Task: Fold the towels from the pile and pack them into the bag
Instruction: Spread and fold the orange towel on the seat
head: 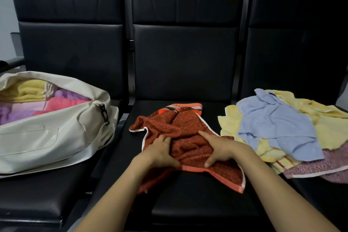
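Both hands are on the red towel [188, 130], crumpled mid-bench [188, 203] between the bag [56, 137] and the pile [278, 128], where I judge there is room to flatten it. My left hand [160, 153] curls its fingers into the nubby terry near the salmon hem. My right hand [220, 149] presses down, fingers straight and spread. Folded pastel towels [28, 90] fill the slouchy, open cream bag.

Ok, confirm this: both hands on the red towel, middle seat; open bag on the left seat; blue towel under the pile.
One slip: the head view shows the blue towel on top of the pile, not under it. The rest holds.
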Demonstrator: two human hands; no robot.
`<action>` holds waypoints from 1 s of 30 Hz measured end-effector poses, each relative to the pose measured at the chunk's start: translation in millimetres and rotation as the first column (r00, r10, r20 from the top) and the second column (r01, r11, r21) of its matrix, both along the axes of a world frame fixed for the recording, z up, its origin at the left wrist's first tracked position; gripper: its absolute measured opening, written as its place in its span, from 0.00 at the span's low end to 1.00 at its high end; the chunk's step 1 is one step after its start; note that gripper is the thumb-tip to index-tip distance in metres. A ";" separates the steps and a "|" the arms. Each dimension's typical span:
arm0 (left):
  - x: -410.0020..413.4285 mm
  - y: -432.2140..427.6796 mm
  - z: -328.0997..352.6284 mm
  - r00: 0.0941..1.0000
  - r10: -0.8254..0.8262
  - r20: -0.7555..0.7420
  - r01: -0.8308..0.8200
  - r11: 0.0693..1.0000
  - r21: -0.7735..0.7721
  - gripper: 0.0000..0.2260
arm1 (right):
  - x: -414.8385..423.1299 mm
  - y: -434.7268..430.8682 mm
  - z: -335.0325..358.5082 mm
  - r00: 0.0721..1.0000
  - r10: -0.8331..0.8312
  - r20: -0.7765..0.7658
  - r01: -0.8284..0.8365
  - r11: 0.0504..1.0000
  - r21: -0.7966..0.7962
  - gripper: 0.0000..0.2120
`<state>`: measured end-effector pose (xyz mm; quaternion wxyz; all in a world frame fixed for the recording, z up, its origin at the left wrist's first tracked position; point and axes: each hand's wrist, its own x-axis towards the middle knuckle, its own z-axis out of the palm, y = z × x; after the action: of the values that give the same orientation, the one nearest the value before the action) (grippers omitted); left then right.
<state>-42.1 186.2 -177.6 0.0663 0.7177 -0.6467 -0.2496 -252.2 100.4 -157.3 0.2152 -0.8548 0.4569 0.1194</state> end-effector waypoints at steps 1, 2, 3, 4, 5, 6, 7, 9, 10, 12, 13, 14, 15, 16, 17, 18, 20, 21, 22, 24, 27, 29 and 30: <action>3.4 -1.6 -1.0 0.999 0.030 0.044 -0.027 0.998 -0.063 0.47 | 0.0 -1.2 -0.9 1.000 -0.005 0.005 0.005 1.000 -0.008 0.56; 7.2 -2.7 -1.4 0.994 0.057 0.091 -0.046 0.992 -0.117 0.45 | 0.8 -2.3 -1.4 1.000 -0.007 0.011 0.007 1.000 -0.027 0.55; 11.5 -3.8 -2.3 0.990 0.077 0.117 -0.060 0.988 -0.142 0.44 | 2.1 -3.4 -2.0 1.000 -0.008 0.008 0.008 0.999 -0.043 0.54; 15.7 -4.8 -2.3 0.989 0.092 0.115 -0.076 0.988 -0.138 0.44 | 4.0 -3.8 -2.0 1.000 -0.002 -0.006 0.002 0.999 -0.052 0.52; 20.9 -6.6 -3.1 0.990 0.104 0.091 -0.093 0.989 -0.113 0.44 | 6.5 -4.9 -2.1 1.000 0.002 -0.031 -0.004 0.999 -0.052 0.49; 26.4 -8.0 -3.7 0.991 0.113 0.066 -0.108 0.991 -0.074 0.44 | 8.4 -6.1 -1.8 0.999 0.005 -0.054 -0.008 0.999 -0.047 0.46; 31.8 -9.1 -3.8 0.992 0.117 0.048 -0.115 0.993 -0.041 0.44 | 10.3 -7.8 -1.4 0.998 0.002 -0.068 -0.005 0.999 -0.039 0.42; 39.7 -9.4 -1.7 0.993 0.109 0.043 -0.108 0.994 -0.009 0.40 | 12.9 -9.1 1.2 0.997 0.014 -0.077 -0.018 0.998 -0.052 0.36; 41.2 -8.8 0.6 0.993 0.089 0.073 -0.088 0.996 -0.018 0.37 | 14.4 -7.8 2.8 0.995 0.042 -0.092 -0.049 0.995 -0.083 0.34; 40.1 -6.3 5.3 0.974 0.021 0.226 -0.008 0.998 -0.056 0.34 | 17.5 -2.2 1.3 0.987 0.122 -0.109 -0.136 0.982 -0.130 0.34; 38.8 -5.3 6.0 0.957 -0.019 0.290 0.035 0.998 -0.050 0.35 | 18.5 0.0 -1.4 0.983 0.155 -0.096 -0.167 0.978 -0.127 0.35; 37.5 -5.1 5.9 0.955 -0.046 0.294 0.058 0.998 -0.035 0.35 | 19.2 2.2 -1.9 0.980 0.184 -0.070 -0.191 0.975 -0.112 0.35; 37.7 -5.8 4.5 0.968 -0.051 0.247 0.059 0.998 -0.023 0.35 | 19.7 3.1 -1.0 0.980 0.196 -0.045 -0.199 0.976 -0.089 0.34; 38.0 -5.8 3.6 0.983 -0.042 0.177 0.044 0.999 -0.008 0.34 | 20.0 4.1 1.8 0.981 0.193 -0.023 -0.194 0.979 -0.066 0.33; 38.3 -5.9 3.3 0.992 -0.023 0.123 0.024 1.000 -0.008 0.34 | 20.3 4.2 4.7 0.984 0.176 -0.003 -0.176 0.983 -0.049 0.32; 39.4 -5.7 3.5 0.996 0.002 0.089 0.000 1.000 -0.021 0.34 | 20.9 4.6 7.6 0.988 0.153 0.009 -0.153 0.988 -0.039 0.33; 41.1 -5.1 4.5 0.997 0.049 0.066 -0.048 0.999 -0.025 0.41 | 22.0 5.0 11.5 0.995 0.078 -0.056 -0.078 0.997 0.003 0.41; 41.3 -3.9 4.5 0.996 0.060 0.069 -0.060 0.998 0.000 0.45 | 23.1 5.9 12.7 0.992 0.036 -0.122 -0.032 0.999 0.035 0.45; 41.0 -3.4 3.9 0.995 0.057 0.087 -0.060 0.998 0.030 0.48 | 24.6 6.5 13.2 0.983 0.006 -0.185 0.005 0.998 0.056 0.47; 40.7 -2.5 1.9 0.986 0.039 0.164 -0.052 0.996 0.077 0.48 | 28.5 6.2 14.0 0.967 -0.019 -0.256 0.027 0.999 0.029 0.45; 42.3 -1.4 1.8 0.977 -0.006 0.212 -0.008 0.998 0.066 0.47 | 33.1 8.9 14.0 0.960 0.005 -0.278 -0.045 0.990 -0.135 0.39; 45.3 -2.5 0.6 0.989 -0.005 0.145 -0.001 0.999 0.038 0.46 | 31.0 7.7 4.9 0.985 0.088 -0.149 -0.112 0.980 -0.166 0.42; 46.1 -3.3 -0.4 0.995 0.009 0.102 -0.012 0.999 0.034 0.46 | 28.4 7.7 2.4 0.991 0.120 -0.061 -0.127 0.983 -0.134 0.44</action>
<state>4.0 182.9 -178.1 0.0221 0.7339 -0.6410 -0.2236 -223.7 108.0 -154.9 0.1360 -0.8908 0.4156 0.1233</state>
